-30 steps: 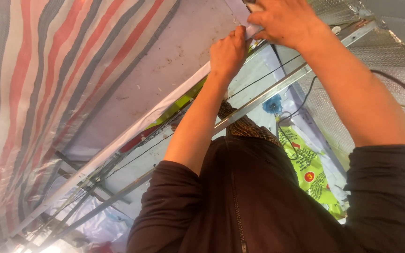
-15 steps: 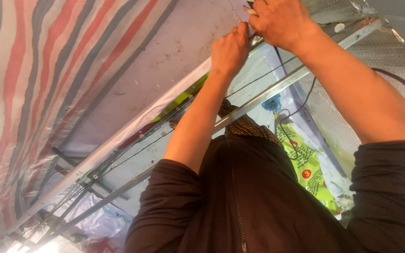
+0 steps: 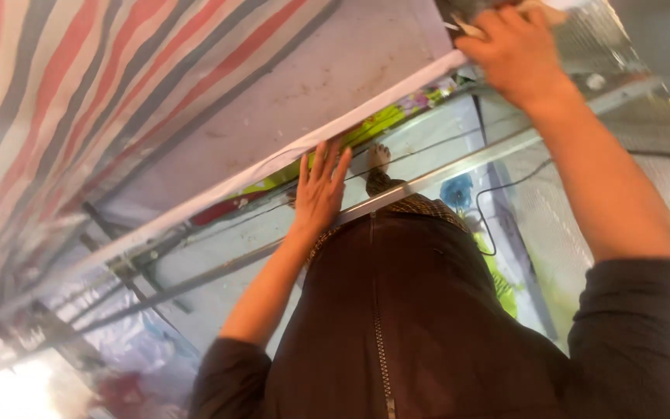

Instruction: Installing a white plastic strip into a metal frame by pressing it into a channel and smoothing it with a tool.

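The striped tarpaulin, in red, grey and white bands, fills the upper left of the frame. Beside it lies a grey panel, the largest flat surface near the hands. Its long axis runs diagonally from the lower left to the upper right, and its lower edge carries a white strip that follows the same line.

The person's dark zipped garment occupies the lower centre and lower right and hides everything behind it.

Below the white strip, metal rails run parallel to the panel edge. A black cable loops across the pale surface right of centre. Green patterned sheeting shows between the strip and the rails. Silvery foil sheeting covers the upper right.

The right hand is at the top of the frame, right of centre, at the upper end of the panel. Its fingers are curled around a small pale object; motion blur prevents identifying it.

The left hand is at centre frame, just below the white strip. Its fingers are spread and straight, gripping nothing; whether the fingertips touch the strip cannot be determined.

The panel surface is matt, with faint brown stains.
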